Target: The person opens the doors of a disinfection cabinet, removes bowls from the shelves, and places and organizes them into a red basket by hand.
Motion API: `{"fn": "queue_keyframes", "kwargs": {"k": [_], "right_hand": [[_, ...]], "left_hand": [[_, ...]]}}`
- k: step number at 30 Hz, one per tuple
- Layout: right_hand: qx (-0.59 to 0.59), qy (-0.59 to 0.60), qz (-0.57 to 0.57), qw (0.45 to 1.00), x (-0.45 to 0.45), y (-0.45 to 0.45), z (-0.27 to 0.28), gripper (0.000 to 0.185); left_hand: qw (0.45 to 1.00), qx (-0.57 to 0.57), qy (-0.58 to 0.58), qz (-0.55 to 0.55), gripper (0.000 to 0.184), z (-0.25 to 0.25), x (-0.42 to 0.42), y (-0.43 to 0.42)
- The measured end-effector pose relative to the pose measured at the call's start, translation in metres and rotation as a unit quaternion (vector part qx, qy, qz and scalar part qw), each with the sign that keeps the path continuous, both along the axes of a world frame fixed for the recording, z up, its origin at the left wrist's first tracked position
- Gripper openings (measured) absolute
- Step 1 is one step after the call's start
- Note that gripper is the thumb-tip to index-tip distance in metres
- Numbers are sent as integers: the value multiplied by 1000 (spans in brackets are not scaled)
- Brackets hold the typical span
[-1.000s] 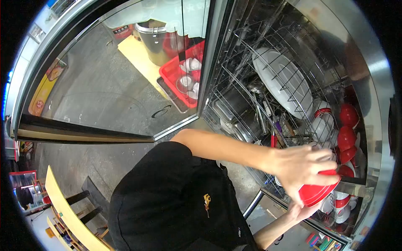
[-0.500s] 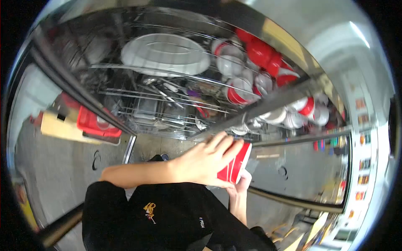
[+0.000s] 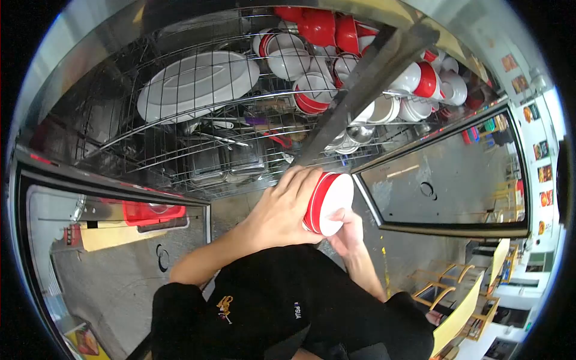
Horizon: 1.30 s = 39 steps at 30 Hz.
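In front of my chest I hold a red-and-white bowl [image 3: 338, 198], tipped on its side with a white round face turned to the right. My left hand [image 3: 283, 210] wraps round its red outer side, fingers over the top. On the lower right, my right hand [image 3: 347, 231] grips the edge, its thumb lying on the white face. Whether this is a single bowl or several nested ones, I cannot tell. Beyond my hands is a wire-rack cabinet, where similar red-and-white bowls [image 3: 313, 93] are piled at the upper right.
A large white oval platter [image 3: 198, 84] lies on the wire shelf [image 3: 174, 157], above utensils and clear containers [image 3: 225, 162]. Glass doors stand open at left [image 3: 120, 198] and right [image 3: 444, 174]; a dark post [image 3: 354, 90] divides the front. Chairs [image 3: 441, 291] are at lower right.
The bowl has turned so more of its white face shows, and both hands have moved up slightly in view. My view has shifted, with the cabinet contents now further left.
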State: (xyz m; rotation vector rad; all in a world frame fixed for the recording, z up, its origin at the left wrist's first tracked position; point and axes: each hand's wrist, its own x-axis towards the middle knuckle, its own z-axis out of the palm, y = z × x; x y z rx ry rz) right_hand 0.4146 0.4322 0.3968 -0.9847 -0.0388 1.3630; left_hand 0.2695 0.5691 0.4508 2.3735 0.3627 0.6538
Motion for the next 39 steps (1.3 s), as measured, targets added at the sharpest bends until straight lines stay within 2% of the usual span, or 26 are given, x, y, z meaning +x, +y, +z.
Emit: {"fn": "queue_keyframes", "kwargs": {"k": [3, 5, 8, 11, 13, 17, 21, 23, 24, 27, 31, 34, 35, 36, 37, 38, 39], "right_hand": [[-28, 54, -23, 998, 1, 2, -2, 55], [-18, 73, -3, 997, 3, 3, 2, 61], [92, 41, 37, 994, -2, 11, 23, 67], [85, 42, 58, 994, -2, 13, 25, 67], [81, 53, 59, 994, 3, 10, 21, 67], [95, 65, 82, 990, 7, 7, 12, 66], [79, 144, 95, 982, 9, 3, 2, 66], [18, 136, 117, 984, 16, -1, 3, 60], [-34, 166, 105, 980, 22, -9, -39, 52], [11, 192, 53, 980, 25, -8, -23, 44], [57, 210, 12, 976, 34, -10, -35, 40], [109, 233, 2, 966, 48, -17, -39, 35], [116, 235, -1, 965, 54, -21, -39, 35], [124, 230, -7, 965, 62, -27, -41, 38], [134, 226, -14, 965, 69, -30, -41, 41], [95, 197, -34, 975, 77, -31, -28, 53], [105, 198, -39, 974, 85, -32, -27, 53]], "left_hand": [[1000, 9, -7, -15, 93, 3, -3, 1], [999, 25, -3, -27, 92, 6, -5, 0], [998, 45, 1, -42, 92, 7, -6, -2], [998, 43, 9, -53, 93, 8, -6, -5], [998, 29, 31, -43, 104, 6, -6, -8], [996, 39, 52, -58, 98, 1, -4, -10], [995, 57, 31, -74, 100, -6, 3, -12], [994, 64, 25, -82, 100, -5, 9, -12], [993, 70, 33, -87, 101, -4, 13, -11], [990, 74, 60, -100, 108, 3, 24, -7], [984, 96, 75, -131, 123, 20, 46, 0], [969, 215, -9, -119, 81, 31, 60, 28], [966, 220, -115, -75, 56, 33, 68, 43], [954, 237, -178, -29, 40, 36, 73, 65], [949, 251, -188, 36, 31, 50, 76, 81], [961, 180, -177, 109, 26, 61, 79, 96], [964, 145, -161, 154, 25, 63, 83, 125]]}}
